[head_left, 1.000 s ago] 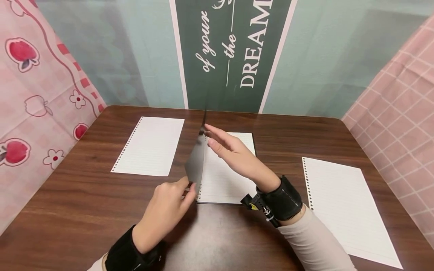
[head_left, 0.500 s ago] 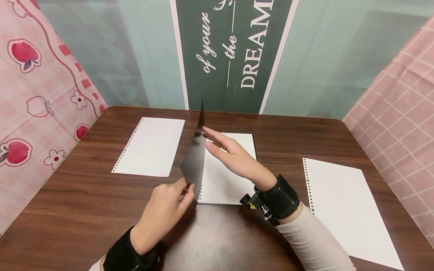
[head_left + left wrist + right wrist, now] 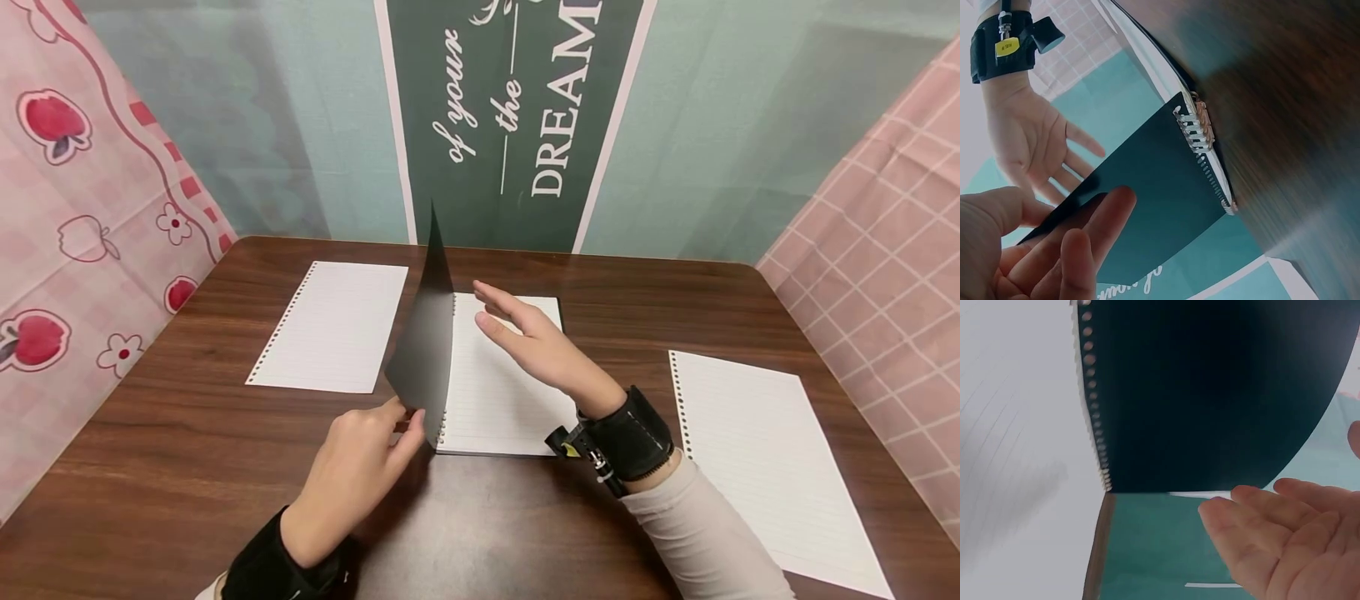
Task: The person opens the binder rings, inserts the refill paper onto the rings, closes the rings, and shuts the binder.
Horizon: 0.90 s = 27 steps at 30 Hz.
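Note:
A ring-bound notebook lies in the middle of the table, its lined pages (image 3: 487,392) showing. Its dark cover (image 3: 423,358) stands raised along the ring spine on the left. My left hand (image 3: 352,458) pinches the near edge of this cover between thumb and fingers; the left wrist view shows the cover (image 3: 1160,181) and the metal rings (image 3: 1196,134) close up. Over the pages my right hand (image 3: 532,342) hovers with fingers extended, holding nothing, apart from the cover. In the right wrist view the row of punched holes runs along the cover (image 3: 1210,394).
A loose punched lined sheet (image 3: 330,325) lies left of the notebook, and another loose sheet (image 3: 772,467) lies to the right, below the right forearm. Printed cloths hang behind the brown table (image 3: 187,467) and on both sides.
The cover has leaned further left, with my left hand moving slightly left along with it. My right hand has come away from the cover, to the right, over the pages.

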Available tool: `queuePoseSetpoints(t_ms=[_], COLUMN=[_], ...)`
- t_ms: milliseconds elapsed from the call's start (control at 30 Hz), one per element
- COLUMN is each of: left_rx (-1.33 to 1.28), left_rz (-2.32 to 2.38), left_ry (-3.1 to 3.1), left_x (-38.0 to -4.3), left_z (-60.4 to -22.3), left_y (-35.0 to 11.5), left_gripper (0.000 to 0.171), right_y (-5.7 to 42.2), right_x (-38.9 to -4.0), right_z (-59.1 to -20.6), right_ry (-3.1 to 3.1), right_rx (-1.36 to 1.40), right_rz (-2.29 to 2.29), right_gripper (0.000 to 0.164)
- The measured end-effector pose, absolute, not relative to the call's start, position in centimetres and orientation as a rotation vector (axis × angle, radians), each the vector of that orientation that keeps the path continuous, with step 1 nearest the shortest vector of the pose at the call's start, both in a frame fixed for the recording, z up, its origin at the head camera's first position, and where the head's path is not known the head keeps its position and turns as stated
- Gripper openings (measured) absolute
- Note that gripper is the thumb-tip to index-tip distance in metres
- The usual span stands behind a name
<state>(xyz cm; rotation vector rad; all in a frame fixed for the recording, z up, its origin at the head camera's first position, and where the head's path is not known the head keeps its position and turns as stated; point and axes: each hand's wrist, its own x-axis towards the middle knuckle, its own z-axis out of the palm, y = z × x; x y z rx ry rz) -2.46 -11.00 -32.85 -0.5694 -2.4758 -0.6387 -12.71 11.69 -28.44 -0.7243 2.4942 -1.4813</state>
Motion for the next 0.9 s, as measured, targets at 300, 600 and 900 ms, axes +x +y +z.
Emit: queuePoseSetpoints(t_ms=[300,600,900], left_rx=[-0.577,-0.564,-0.559], left_rz=[-0.640,-0.691,-0.721], left_ry=[-2.464,-2.470,-2.505], left_x=[-2.5,-2.5,-2.8], left_z=[-32.9,-33.0,-33.1], left_y=[-11.3,-11.7,-11.7], left_gripper=[0.012,0.013,0.016], right_y=[14.0,15.8,17.3], right_x=[-14.3,-15.7,-16.2], right_z=[-30.0,-31.9,-33.5], right_ry=[2.629,2.574,2.527], right_rx=[-0.510,-0.402,-0.448], right_rz=[-1.255,-1.002,-0.753], right_gripper=[0.065,0.074,0.079])
